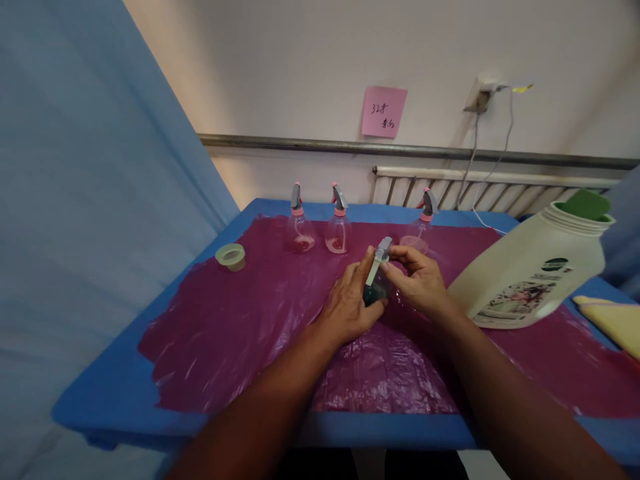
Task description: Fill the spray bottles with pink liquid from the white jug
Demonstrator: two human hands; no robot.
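In front of me, a small clear spray bottle [382, 288] with dark green liquid at its bottom stands on the plastic sheet. Its spray head [383, 249] is grey with a pale green trigger. My left hand [353, 300] is wrapped round the bottle's body from the left. At the neck, my right hand [417, 277] pinches the collar of the spray head with thumb and fingers. Part of the bottle is hidden behind my hands. Just behind it is another spray bottle [416, 233] with a pink collar and pinkish contents.
Two more pink-collared spray bottles [300, 235] [338, 233] stand at the back. A pale green cap [231, 257] lies on the left. A large pale jug [525, 273] leans on the right, beside a yellow cloth [610, 320]. Purple plastic sheeting [225, 333] covers the blue table [110, 387].
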